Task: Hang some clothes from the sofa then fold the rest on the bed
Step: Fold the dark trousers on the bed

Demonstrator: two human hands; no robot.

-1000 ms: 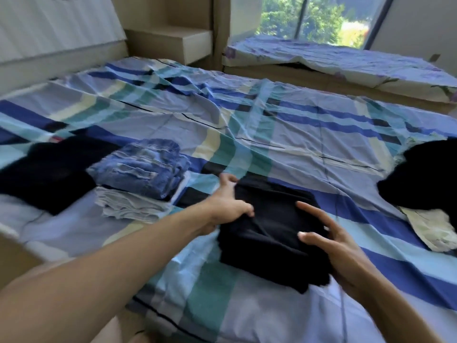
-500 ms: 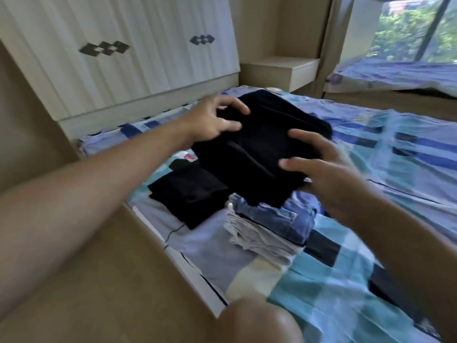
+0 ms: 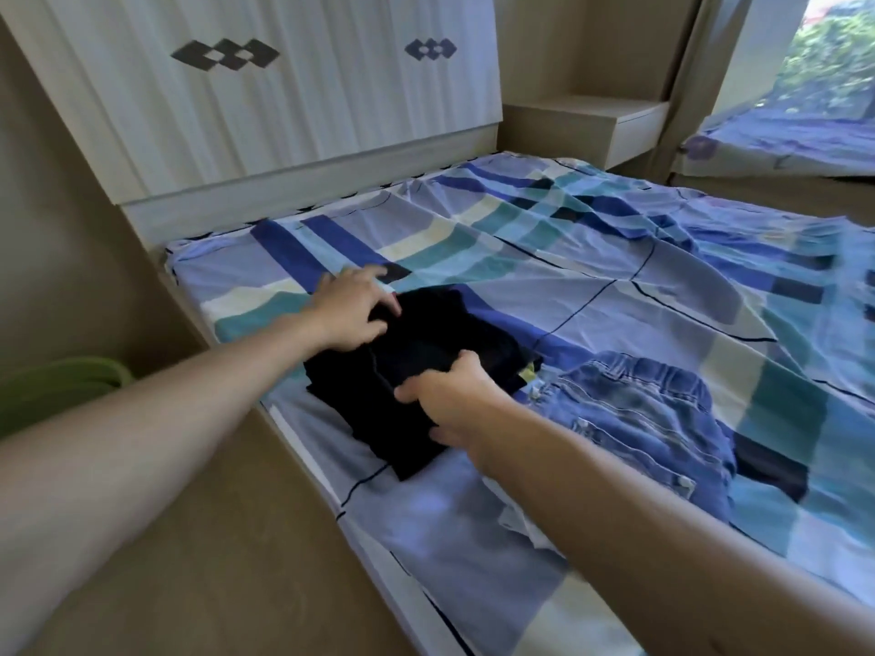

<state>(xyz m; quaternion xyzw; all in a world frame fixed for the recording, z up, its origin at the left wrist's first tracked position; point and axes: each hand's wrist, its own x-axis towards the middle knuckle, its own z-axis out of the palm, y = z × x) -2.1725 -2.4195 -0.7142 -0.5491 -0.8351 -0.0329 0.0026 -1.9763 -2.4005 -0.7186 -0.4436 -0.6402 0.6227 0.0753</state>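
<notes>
A folded black soft cloth [image 3: 426, 343] lies on the bed with the blue checked sheet [image 3: 615, 295], near its left edge, mid frame. The left hand [image 3: 352, 310] has its grip curled on the far edge. The right hand [image 3: 450, 402] has its grip curled round the near edge. Just right of it lie folded blue jeans [image 3: 653, 419].

left hand [image 3: 352, 311], right hand [image 3: 455, 405] holding black garment [image 3: 426, 345], jeans [image 3: 648, 421] beside

Beige walls [image 3: 71, 205] frame a pale ribbed cabinet [image 3: 284, 111], shelf [image 3: 587, 118] and sunlit window [image 3: 838, 54].
</notes>
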